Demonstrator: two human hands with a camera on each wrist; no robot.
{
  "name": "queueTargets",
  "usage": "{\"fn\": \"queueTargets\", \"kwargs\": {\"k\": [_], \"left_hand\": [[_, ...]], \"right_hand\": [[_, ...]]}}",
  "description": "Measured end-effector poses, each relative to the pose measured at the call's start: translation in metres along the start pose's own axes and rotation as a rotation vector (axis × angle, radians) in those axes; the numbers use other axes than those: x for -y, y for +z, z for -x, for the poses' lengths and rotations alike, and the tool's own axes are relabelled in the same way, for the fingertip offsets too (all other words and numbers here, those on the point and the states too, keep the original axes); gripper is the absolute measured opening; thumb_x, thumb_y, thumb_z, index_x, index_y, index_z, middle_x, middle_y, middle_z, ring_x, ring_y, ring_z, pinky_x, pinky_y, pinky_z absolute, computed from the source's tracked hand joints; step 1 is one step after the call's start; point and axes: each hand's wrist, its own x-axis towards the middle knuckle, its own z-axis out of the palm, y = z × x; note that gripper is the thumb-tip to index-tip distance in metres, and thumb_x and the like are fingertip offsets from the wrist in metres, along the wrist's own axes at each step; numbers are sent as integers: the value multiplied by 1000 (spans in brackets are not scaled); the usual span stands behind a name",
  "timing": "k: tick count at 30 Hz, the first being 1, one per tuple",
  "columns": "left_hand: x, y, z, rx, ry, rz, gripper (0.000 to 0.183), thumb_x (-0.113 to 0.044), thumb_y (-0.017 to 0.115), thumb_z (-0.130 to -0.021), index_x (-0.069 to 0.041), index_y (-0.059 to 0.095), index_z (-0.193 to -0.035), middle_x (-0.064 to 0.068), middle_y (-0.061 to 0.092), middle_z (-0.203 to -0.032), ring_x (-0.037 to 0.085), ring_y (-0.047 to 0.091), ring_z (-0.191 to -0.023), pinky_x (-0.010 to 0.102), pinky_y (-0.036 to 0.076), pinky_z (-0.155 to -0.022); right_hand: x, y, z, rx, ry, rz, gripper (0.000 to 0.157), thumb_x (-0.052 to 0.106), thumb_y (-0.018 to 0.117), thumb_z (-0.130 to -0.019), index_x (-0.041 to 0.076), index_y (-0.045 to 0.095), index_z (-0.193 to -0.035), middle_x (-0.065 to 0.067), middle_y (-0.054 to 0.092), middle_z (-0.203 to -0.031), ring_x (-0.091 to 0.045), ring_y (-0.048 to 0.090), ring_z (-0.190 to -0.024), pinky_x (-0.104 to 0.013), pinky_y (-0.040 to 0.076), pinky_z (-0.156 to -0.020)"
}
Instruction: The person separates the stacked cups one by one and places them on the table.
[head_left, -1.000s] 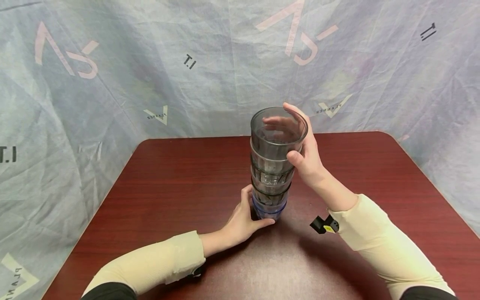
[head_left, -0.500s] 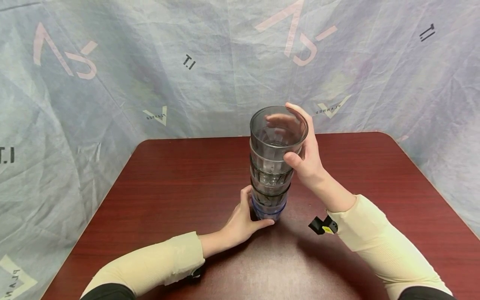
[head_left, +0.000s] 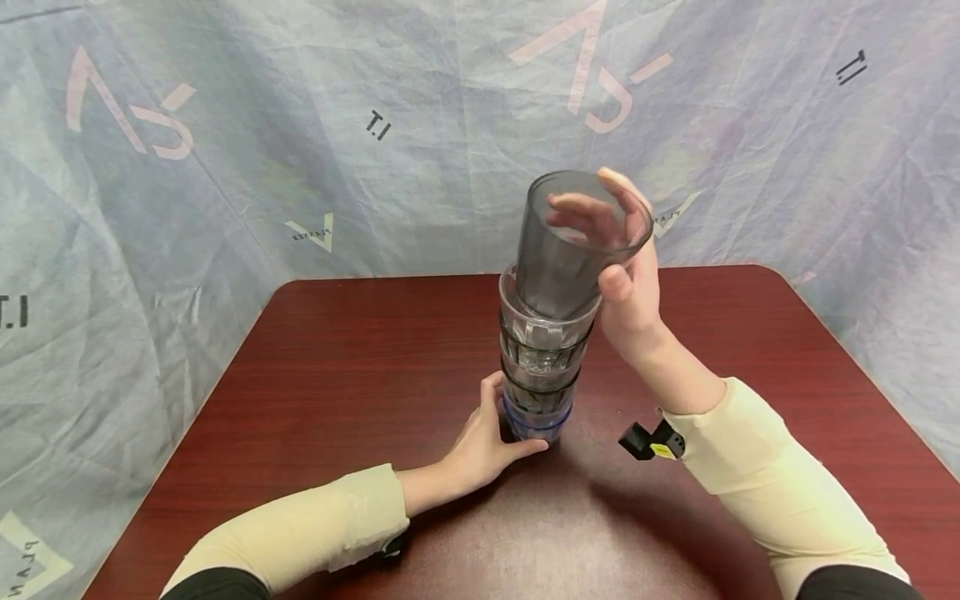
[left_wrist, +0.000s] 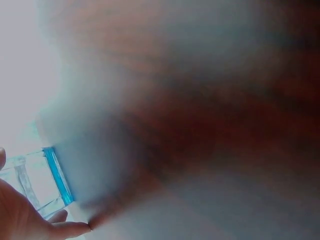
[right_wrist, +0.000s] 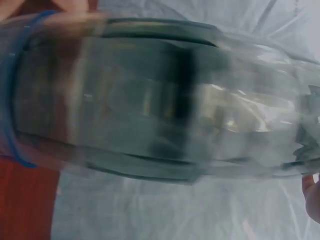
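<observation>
A tall stack of nested drinking glasses (head_left: 542,360) stands upright on the table in the head view. Some are clear, some grey, and the lowest glass (head_left: 537,429) sits under a blue rim (left_wrist: 58,175). Around the foot of the stack my left hand (head_left: 480,446) grips, thumb in front and fingers behind. My right hand (head_left: 633,292) holds a smoky grey glass (head_left: 555,275) near its rim, thumb in front, fingers on the far side. That glass is tilted to the right, its base overlapping the rim of the clear glass beneath. The right wrist view shows the stack blurred and sideways.
A dark red wooden table (head_left: 360,350) lies under both arms. Grey printed cloth (head_left: 450,125) hangs behind it and at both sides. A small black wrist camera (head_left: 651,440) sticks out from the right sleeve.
My right hand has drawn the top grey glass up and to the right, from nested in the stack to mostly out of it. My left hand stays at the base.
</observation>
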Motion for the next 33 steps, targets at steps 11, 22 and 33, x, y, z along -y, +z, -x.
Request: {"fn": "queueTargets", "kwargs": {"k": [11, 22, 33], "left_hand": [[-3, 0, -1, 11, -10, 16, 93, -24, 85, -77, -18, 18, -141, 8, 56, -128, 17, 59, -112, 42, 45, -95], [-2, 0, 0, 6, -9, 20, 92, -24, 85, -77, -18, 19, -140, 7, 57, -128, 17, 59, -112, 40, 44, -96], [-1, 1, 1, 8, -17, 19, 92, -25, 85, -77, -19, 19, -141, 6, 58, -127, 15, 59, -111, 39, 45, -95]], "right_hand": [[22, -5, -21, -173, -59, -143, 94, 39, 88, -64, 1, 37, -133, -22, 59, -114, -36, 58, -105, -41, 49, -86], [-4, -74, -9, -266, -93, 218, 94, 50, 87, -65, 4, 37, -130, -20, 61, -112, -33, 54, -111, -27, 37, -80], [-32, -135, 30, -227, 46, 469, 73, 22, 73, -87, 6, 27, -141, -18, 56, -123, -15, 54, -93, -22, 42, -74]]}}
